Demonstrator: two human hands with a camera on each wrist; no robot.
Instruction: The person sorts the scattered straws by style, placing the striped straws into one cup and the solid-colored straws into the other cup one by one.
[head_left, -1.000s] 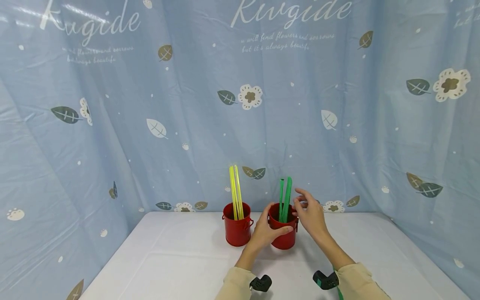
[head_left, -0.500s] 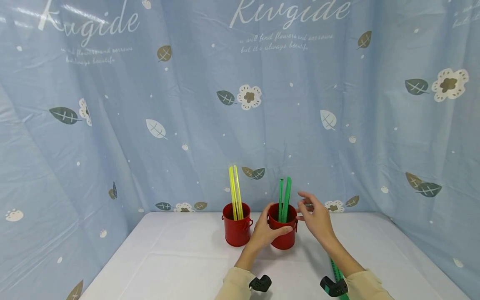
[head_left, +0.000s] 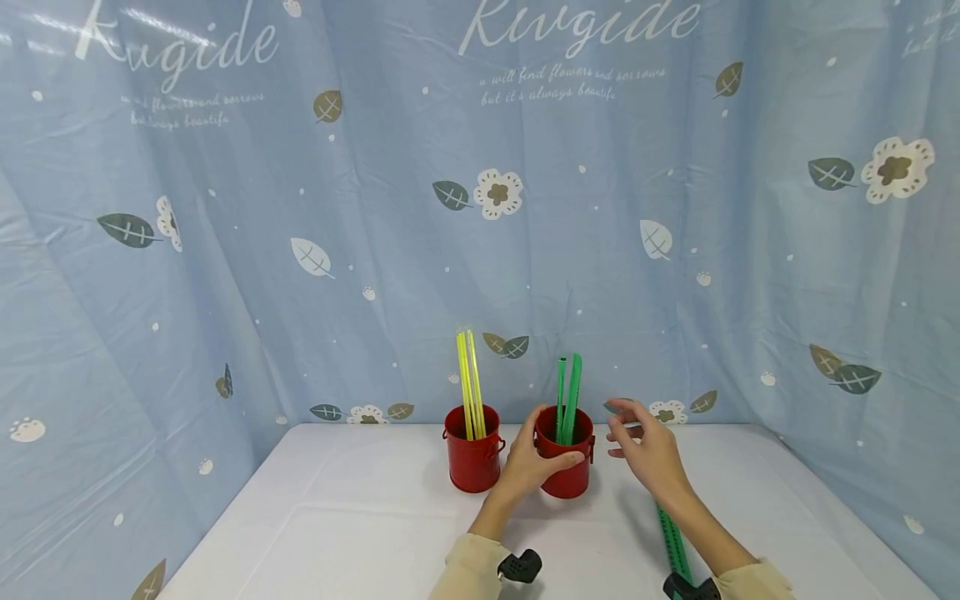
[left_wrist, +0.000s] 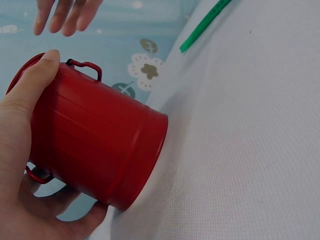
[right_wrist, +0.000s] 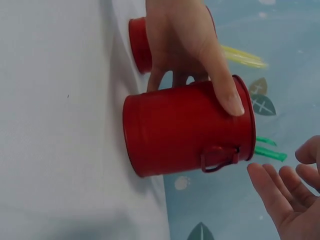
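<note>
My left hand (head_left: pixel 527 464) grips the right-hand red bucket (head_left: pixel 567 479), with the thumb on its near side below the rim and the fingers round its left side. Inside that bucket stand green strips (head_left: pixel 573 396), one with a rounded top; their lower ends are hidden. To the right of the bucket my right hand (head_left: pixel 651 450) hovers with loosely bent fingers and nothing between them. In the right wrist view, the right hand's fingers (right_wrist: pixel 280 192) are apart from the rim. Beneath the right forearm, a green ruler (head_left: pixel 672 537) with dark markings lies on the table, partly covered.
A second red bucket (head_left: pixel 474 467) stands just left of my left hand, holding several long yellow sticks (head_left: pixel 468 379). The white-covered table (head_left: pixel 360 533) ends at a blue patterned curtain (head_left: pixel 375 208) behind the buckets and at both sides.
My right hand has moved right and slightly down, away from the bucket's rim. More of the green ruler on the table shows. The left hand and both buckets keep their places.
</note>
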